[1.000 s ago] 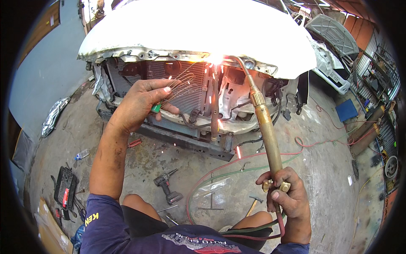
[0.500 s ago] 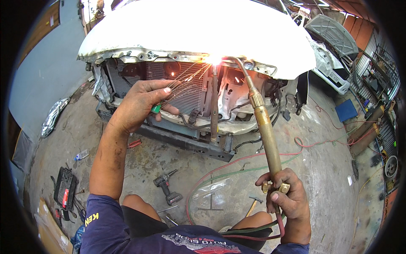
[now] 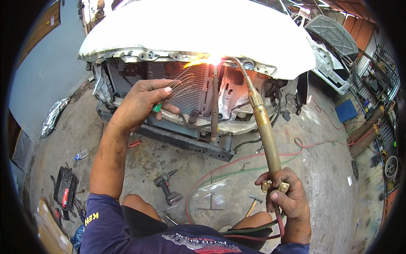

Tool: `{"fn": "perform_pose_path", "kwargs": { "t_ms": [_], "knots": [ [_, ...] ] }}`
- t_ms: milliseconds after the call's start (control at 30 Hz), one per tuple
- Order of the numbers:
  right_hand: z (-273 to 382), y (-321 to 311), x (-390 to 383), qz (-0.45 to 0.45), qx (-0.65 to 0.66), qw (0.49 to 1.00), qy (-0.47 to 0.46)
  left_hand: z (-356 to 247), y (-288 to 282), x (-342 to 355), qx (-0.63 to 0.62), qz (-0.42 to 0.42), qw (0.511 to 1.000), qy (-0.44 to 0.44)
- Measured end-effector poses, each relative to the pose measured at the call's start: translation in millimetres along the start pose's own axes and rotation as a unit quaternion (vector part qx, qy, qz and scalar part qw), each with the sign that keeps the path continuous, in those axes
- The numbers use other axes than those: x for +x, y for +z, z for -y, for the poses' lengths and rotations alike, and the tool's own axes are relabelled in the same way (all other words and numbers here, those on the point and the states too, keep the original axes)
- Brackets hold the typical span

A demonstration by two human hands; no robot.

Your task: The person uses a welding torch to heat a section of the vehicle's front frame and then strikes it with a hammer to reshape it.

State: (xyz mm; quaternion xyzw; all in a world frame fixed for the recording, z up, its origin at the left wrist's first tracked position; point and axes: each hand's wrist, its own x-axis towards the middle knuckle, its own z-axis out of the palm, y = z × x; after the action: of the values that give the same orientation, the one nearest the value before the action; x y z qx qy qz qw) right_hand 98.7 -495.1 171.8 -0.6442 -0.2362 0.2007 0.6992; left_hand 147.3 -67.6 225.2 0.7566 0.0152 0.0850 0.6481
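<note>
In my right hand [image 3: 289, 197] is a brass gas torch [image 3: 266, 133], gripped low at its valve knobs. Its bent tip points left at the front edge of the white hood [image 3: 190, 34], where a glaring flame burns and an orange tongue streaks left. My left hand [image 3: 146, 101] pinches a bundle of thin bent wires [image 3: 182, 86], their ends below and left of the flame, apart from the glare. A small green object [image 3: 157, 108], its kind unclear, sits under those fingers. Behind the wires shows the car's radiator [image 3: 190, 97]. The heated spot itself is lost in the glare.
Red and green hoses [image 3: 249, 157] run from the torch across the concrete floor. A cordless drill [image 3: 167, 188], a hammer [image 3: 253, 206] and a black tool tray [image 3: 65, 186] lie around me. The bare bumper beam [image 3: 169, 139] crosses in front of my knees.
The wire ends have drawn back from the flame toward my left hand. Sparks in front of the radiator are gone, and an orange flame now streaks left. The torch stays put.
</note>
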Motion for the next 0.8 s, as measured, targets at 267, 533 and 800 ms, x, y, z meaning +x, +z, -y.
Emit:
{"fn": "perform_pose_path", "kwargs": {
  "t_ms": [267, 533, 800],
  "knots": [
    [1.8, 1.3, 0.2, 0.003, -0.007, 1.000, 0.002, -1.0, -0.3, 1.1, -0.004, 0.009, 1.000, -0.006],
    [0.5, 0.6, -0.8, 0.000, -0.006, 1.000, -0.003, 1.2, 0.8, 3.1, 0.000, 0.003, 1.000, -0.006],
    [0.7, 2.4, -0.3, -0.003, -0.005, 1.000, -0.004, -0.4, 1.5, 4.3, -0.001, 0.011, 1.000, -0.007]
  ]
}}
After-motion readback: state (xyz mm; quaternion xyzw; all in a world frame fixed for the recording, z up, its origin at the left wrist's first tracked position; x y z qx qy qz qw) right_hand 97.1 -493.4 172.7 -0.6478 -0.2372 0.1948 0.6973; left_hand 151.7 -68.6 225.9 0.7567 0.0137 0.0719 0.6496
